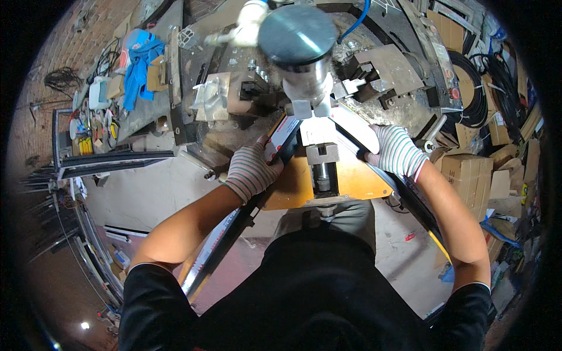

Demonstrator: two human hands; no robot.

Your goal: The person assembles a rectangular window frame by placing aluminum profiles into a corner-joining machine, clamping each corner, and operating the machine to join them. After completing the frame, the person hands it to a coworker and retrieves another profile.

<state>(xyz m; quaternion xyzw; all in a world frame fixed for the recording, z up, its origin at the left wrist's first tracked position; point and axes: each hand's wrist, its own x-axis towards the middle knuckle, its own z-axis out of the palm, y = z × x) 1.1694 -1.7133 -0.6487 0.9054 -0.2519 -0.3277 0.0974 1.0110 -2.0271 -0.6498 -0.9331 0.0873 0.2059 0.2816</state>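
Both my hands wear white gloves with thin coloured stripes. My left hand (pixel 252 169) is closed round a long dark profile (pixel 234 225) with white printed film, which slants from the lower left up to the machine's middle. On the other side, my right hand (pixel 399 151) grips a second dark profile (pixel 417 206), slanting down to the right. The upper ends of the two profiles converge under a vertical metal cylinder (pixel 297 44); that cylinder partly hides where they meet. Between my hands sit a grooved metal block (pixel 322 153) and a yellow plate (pixel 358 180).
Steel blocks (pixel 391 70) stand on the machine bed at both sides. Dark profiles rest on a rack (pixel 117 164) at left, near a blue cloth (pixel 137 73) and tools. Cardboard boxes (pixel 466 178) and coiled black cable (pixel 468 88) are at right. A red object (pixel 410 237) lies on the floor.
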